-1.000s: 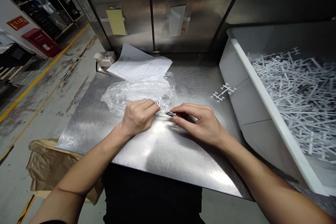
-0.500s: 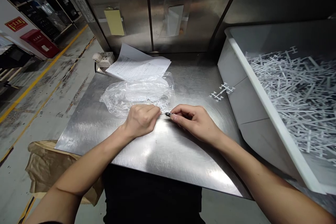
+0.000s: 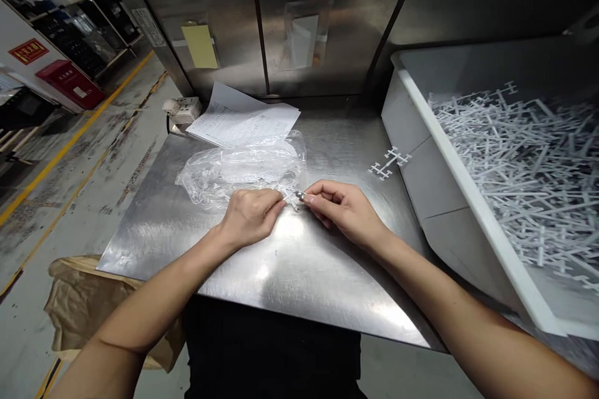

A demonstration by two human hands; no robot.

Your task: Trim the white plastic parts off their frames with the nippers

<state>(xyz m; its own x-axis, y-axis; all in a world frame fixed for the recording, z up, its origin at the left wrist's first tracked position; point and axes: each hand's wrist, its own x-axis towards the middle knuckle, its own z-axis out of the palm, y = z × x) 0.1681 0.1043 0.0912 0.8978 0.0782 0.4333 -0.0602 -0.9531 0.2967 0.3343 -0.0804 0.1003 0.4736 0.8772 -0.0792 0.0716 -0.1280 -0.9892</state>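
Note:
My left hand [image 3: 251, 215] is closed, its thumb and forefinger pinching a thin white plastic branched piece [image 3: 292, 199] that sticks out to the right. Facing it, my right hand [image 3: 347, 209] is closed around a small tool with a dark metal tip [image 3: 300, 196]; the rest of the tool is hidden by the fingers, so its kind does not show. The tip is close beside the white piece. Just behind my left hand, a clear plastic bag [image 3: 224, 168] with pale contents lies on the metal table [image 3: 154, 224].
A large grey bin [image 3: 468, 190] at right holds many white plastic pieces [image 3: 524, 168]. One white branched frame [image 3: 389, 163] lies beside it. Printed sheets [image 3: 248, 121] and a power socket [image 3: 185, 110] are at the back left. A brown paper bag [image 3: 79, 299] stands below the table's left edge.
The white piece between my hands has turned and now shows more of its branches. The dark tool tip has shifted slightly upward. My hands stay nearly in place.

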